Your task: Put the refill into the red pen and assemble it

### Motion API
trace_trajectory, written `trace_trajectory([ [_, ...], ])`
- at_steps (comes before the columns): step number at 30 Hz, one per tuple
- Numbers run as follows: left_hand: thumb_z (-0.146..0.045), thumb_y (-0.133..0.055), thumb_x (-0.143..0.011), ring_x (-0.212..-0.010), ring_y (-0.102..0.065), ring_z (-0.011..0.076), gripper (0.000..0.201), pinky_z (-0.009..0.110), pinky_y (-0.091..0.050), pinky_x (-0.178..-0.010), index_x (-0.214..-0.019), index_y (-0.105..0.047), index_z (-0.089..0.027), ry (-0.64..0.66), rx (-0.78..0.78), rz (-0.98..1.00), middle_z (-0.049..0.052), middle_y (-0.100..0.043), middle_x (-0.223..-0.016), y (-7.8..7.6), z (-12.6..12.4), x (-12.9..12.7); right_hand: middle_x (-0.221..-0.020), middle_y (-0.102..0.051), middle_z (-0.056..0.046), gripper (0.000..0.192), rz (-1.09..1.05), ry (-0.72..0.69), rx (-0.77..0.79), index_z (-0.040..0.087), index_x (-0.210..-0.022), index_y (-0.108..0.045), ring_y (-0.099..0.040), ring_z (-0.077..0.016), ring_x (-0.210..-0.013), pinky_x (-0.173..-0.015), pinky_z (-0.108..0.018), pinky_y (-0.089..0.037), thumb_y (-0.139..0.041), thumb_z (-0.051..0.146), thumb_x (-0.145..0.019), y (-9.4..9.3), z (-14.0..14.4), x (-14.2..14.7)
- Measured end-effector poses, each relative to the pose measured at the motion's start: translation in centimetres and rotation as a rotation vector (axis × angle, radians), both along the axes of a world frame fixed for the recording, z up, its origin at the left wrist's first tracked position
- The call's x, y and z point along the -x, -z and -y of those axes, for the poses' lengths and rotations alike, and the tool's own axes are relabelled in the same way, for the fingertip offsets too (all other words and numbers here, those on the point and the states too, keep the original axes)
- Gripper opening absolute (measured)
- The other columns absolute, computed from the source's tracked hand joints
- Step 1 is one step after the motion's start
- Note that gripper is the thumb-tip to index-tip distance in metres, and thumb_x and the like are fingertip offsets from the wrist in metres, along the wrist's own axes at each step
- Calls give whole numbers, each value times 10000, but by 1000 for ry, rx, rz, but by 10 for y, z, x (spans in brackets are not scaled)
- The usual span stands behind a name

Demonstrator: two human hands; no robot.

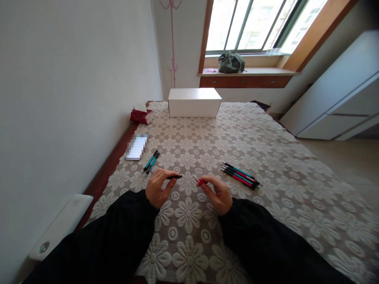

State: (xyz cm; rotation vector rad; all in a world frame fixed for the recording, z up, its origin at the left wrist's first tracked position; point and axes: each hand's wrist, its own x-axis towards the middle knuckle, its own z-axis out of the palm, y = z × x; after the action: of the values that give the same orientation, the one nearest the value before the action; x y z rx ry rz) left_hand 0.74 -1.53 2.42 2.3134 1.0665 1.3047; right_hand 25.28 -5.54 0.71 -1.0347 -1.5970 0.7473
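Observation:
Over the tablecloth, my left hand pinches a small black pen part, its end pointing right. My right hand is closed on a red pen part with a thin pale tip aimed left. A gap separates the two parts. Just beyond my left hand lie teal-and-black pens, side by side. To the right of my right hand rests a bundle of several pens with red, teal and black barrels and pointed tips. My fingers hide much of both held parts.
A patterned tablecloth covers the table. At its far end stands a white box, with a red tissue pack to its left. A blurred phone-like rectangle lies near the left edge, beside the wall.

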Motion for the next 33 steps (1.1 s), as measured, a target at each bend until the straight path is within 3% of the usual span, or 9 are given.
trace_trajectory([
  [5, -161, -632, -954, -908, -677, 197, 141, 354, -565, -823, -1062, -710, -210, 66, -65, 116, 66, -731, -952, -11, 7, -2, -863, -722, -52, 209, 66, 7, -51, 233, -1002, -729, -663, -192, -786, -710, -318, -537, -563, 359, -1016, -4, -1, 4],
  [13, -112, -647, -937, -893, -675, 182, 190, 336, -566, -797, -1083, -718, -210, 75, -84, 185, 60, -721, -962, -10, 12, -2, -906, -728, -59, 188, 119, -4, -60, 237, -1000, -736, -680, -202, -834, -747, -329, -545, -577, 336, -1012, -2, -1, 4],
  [23, -102, -658, -925, -874, -674, 180, 188, 336, -569, -787, -1062, -728, -210, 86, -94, 198, 60, -718, -952, -12, 14, -2, -917, -730, -55, 166, 135, -11, -65, 234, -1011, -734, -686, -200, -848, -772, -330, -537, -582, 302, -1006, -1, -1, 5],
  [33, -118, -684, -913, -864, -668, 186, 168, 338, -550, -793, -1045, -741, -204, 103, -112, 85, 64, -734, -935, -7, 11, -2, -935, -736, -61, 173, 191, -24, -94, 242, -1057, -746, -685, -203, -857, -781, -347, -538, -584, 283, -1012, 3, -1, 5],
])
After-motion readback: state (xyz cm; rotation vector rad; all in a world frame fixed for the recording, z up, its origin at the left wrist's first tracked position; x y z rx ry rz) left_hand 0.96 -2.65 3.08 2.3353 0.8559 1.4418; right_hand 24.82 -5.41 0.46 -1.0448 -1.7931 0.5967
